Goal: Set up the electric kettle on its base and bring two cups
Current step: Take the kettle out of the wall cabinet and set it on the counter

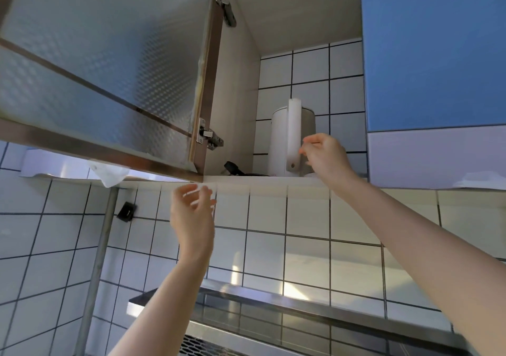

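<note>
A white electric kettle point(282, 139) stands upright inside an open wall cabinet, its handle facing me. A black plug with its cord point(231, 168) lies on the cabinet floor to the kettle's left. My right hand point(325, 155) is raised beside the kettle's handle, fingers curled and apart, just right of the handle and not gripping it. My left hand point(193, 213) hovers below the cabinet's front edge, open and holding nothing. No cups and no kettle base are in view.
The frosted-glass cabinet door point(104, 62) swings open at upper left. A shut blue cabinet point(435, 51) hangs at right. White tiles cover the wall, a steel shelf point(273, 301) runs below, and a metal pole point(95, 268) stands at left.
</note>
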Demonstrator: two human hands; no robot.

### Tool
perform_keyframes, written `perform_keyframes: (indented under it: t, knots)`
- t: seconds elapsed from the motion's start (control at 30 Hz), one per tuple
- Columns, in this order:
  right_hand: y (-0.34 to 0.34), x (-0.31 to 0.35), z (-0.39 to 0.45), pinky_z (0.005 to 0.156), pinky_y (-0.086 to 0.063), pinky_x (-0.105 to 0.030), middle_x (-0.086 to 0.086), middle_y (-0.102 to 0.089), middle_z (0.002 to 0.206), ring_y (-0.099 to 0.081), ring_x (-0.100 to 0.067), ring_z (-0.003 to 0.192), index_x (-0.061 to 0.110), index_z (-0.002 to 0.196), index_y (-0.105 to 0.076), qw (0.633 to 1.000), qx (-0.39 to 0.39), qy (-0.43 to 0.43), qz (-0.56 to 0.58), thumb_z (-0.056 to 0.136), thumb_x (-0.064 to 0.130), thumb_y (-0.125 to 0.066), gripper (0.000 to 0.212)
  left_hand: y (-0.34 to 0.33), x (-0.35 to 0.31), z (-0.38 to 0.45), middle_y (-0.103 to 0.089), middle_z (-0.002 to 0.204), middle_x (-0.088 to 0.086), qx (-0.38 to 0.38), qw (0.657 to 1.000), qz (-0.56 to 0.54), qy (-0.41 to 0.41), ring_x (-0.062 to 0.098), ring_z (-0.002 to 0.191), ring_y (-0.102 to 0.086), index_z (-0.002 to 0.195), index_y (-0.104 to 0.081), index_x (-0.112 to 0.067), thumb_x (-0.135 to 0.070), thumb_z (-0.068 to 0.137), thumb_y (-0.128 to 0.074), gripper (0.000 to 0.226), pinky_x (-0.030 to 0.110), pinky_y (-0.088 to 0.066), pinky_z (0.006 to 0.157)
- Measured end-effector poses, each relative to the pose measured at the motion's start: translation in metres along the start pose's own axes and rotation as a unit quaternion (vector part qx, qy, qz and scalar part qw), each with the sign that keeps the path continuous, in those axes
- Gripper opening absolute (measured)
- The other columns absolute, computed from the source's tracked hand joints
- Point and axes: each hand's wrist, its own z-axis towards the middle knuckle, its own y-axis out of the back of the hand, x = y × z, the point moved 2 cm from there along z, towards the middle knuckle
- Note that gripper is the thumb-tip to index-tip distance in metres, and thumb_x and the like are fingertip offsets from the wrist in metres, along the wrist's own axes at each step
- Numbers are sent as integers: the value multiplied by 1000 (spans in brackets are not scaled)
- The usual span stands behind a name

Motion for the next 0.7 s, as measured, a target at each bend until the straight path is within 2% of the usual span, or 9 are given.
perform_keyframes:
  t: [0.13,0.23,0.3,0.33,0.4,0.47,0.53,0.6,0.7]
  knots:
    - [-6,-1,29,95,-50,-42,-7,-62,121,-59,-26,109,13,123,-57,999,-9,-18,-27,91,25,-54,34,-47,-19,20,-73,90,1,88,994,5,-64,17,87,-71,97,-61,-18,-18,91,-58,7,43,-57,85]
    - [-10,-1,58,89,-43,-29,-7,-56,129,-55,-26,114,10,132,-50,998,-7,-46,-47,91,30,-54,46,-96,-28,59,-73,94,2,151,988,18,-9,18,93,-69,94,-63,-21,-21,85,-60,10,43,-54,92]
    - [-16,-1,74,85,-38,-28,-7,-54,124,-53,-26,112,7,135,-44,996,20,-69,-56,92,34,-54,52,-128,-32,84,-71,100,3,193,980,44,34,21,98,-67,94,-62,-20,-24,86,-58,9,43,-53,94]
    - [-20,-1,82,82,-40,-29,-7,-53,116,-53,-25,106,7,133,-45,995,31,-83,-50,92,36,-55,51,-143,-32,96,-70,101,4,209,975,53,54,22,96,-65,88,-61,-20,-25,88,-56,6,40,-52,93]
    - [-28,-3,93,80,-48,-32,-6,-56,110,-56,-25,99,9,121,-49,992,46,-117,-12,89,40,-56,45,-167,-28,112,-60,93,6,232,966,71,89,21,83,-54,79,-52,-18,-25,90,-52,13,32,-46,76]
    - [-36,-6,103,88,-53,-41,-11,-61,113,-61,-29,100,6,124,-49,986,54,-150,45,88,40,-57,51,-186,-21,124,-48,89,9,240,957,92,131,20,73,-42,86,-51,-15,-28,90,-48,14,30,-34,62]
    - [-43,-7,110,91,-53,-45,-15,-62,114,-62,-31,99,5,130,-45,980,59,-165,90,92,36,-54,50,-200,-10,133,-51,89,8,253,943,118,180,20,70,-44,103,-57,-11,-36,93,-46,29,30,-36,60]
    - [-48,-9,117,85,-56,-43,-14,-65,106,-65,-28,86,6,130,-43,972,68,-174,144,97,32,-49,43,-212,1,140,-57,104,6,274,927,139,214,22,87,-52,123,-54,-11,-45,97,-40,46,35,-45,74]
    - [-55,-8,127,68,-55,-37,-11,-63,88,-60,-22,65,7,122,-48,960,61,-193,194,99,36,-42,37,-225,18,151,-54,127,10,286,913,164,241,30,106,-54,135,-47,-11,-53,97,-31,58,44,-47,94]
